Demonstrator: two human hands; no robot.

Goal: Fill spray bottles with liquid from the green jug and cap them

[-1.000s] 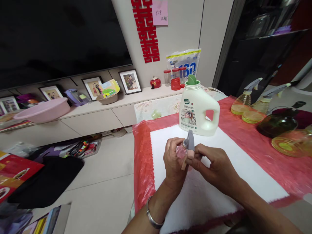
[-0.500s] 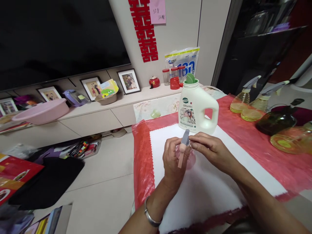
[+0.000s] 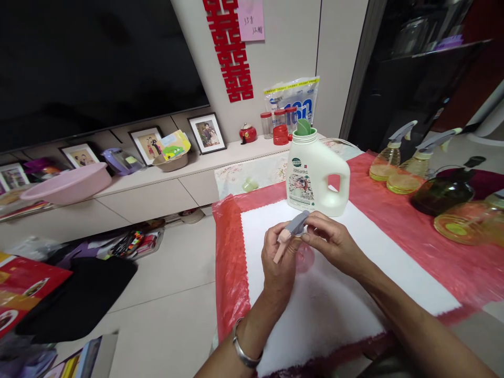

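Note:
Over the white sheet (image 3: 338, 283) I hold a small spray bottle with a see-through pinkish body (image 3: 304, 258) and a grey-and-pink trigger head (image 3: 296, 223). My left hand (image 3: 277, 262) is wrapped round it just below the head, hiding part of the body. The fingers and thumb of my right hand (image 3: 334, 239) pinch at the collar under the head from the right; their tips are partly hidden. Just behind my hands stands a pale green detergent jug (image 3: 318, 168) with a green leaf-shaped piece (image 3: 304, 127) at its mouth.
At the right, several spray bottles (image 3: 409, 176) and a dark bottle (image 3: 443, 194) stand on the red plastic cover (image 3: 366, 189). Lidded jars (image 3: 279, 118), a red pot (image 3: 248, 134), picture frames (image 3: 207, 133) and a pink basin (image 3: 69, 182) line the low cabinet.
The trigger head has turned in my hands, its pink trigger end swinging to the left. My right fingers have shifted round the collar. The jug has stayed where it stood.

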